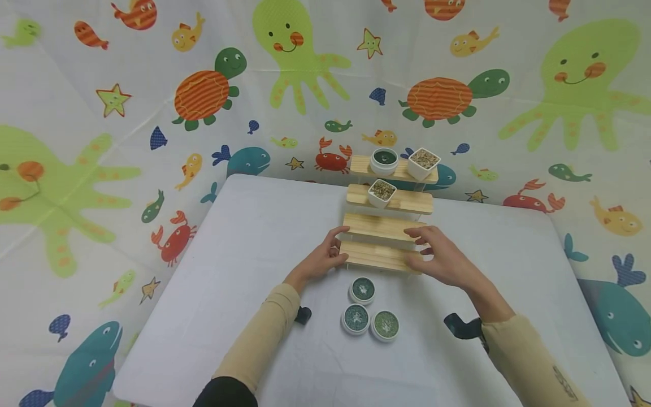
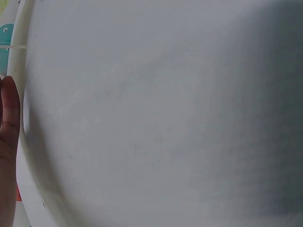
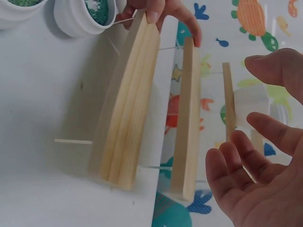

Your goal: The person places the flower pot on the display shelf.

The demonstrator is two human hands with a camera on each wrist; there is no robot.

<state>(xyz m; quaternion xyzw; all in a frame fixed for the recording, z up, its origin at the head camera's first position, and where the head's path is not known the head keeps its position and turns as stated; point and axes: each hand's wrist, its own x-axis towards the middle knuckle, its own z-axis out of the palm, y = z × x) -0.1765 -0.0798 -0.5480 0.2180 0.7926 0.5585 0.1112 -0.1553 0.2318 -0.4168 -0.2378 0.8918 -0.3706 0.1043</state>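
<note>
A four-tier wooden display stand (image 1: 380, 257) stands on the table in front of me. At its left end my left hand (image 1: 321, 259) holds the two lower boards, thumb on the lowest and index finger on the one above. My right hand (image 1: 443, 259) is at the right end, fingers spread and relaxed; in the right wrist view its fingers (image 3: 258, 127) are apart from the boards. A round white jar (image 1: 383, 162) and a square white bowl of granules (image 1: 423, 164) stand on the top tier. Another square bowl (image 1: 381, 193) is on the tier below.
Three round white jars with green contents (image 1: 363, 289) (image 1: 355, 319) (image 1: 385, 326) sit on the white table (image 1: 264, 226), in front of the stand. A curtain with sea-animal prints (image 1: 315, 124) hangs behind and beside the table.
</note>
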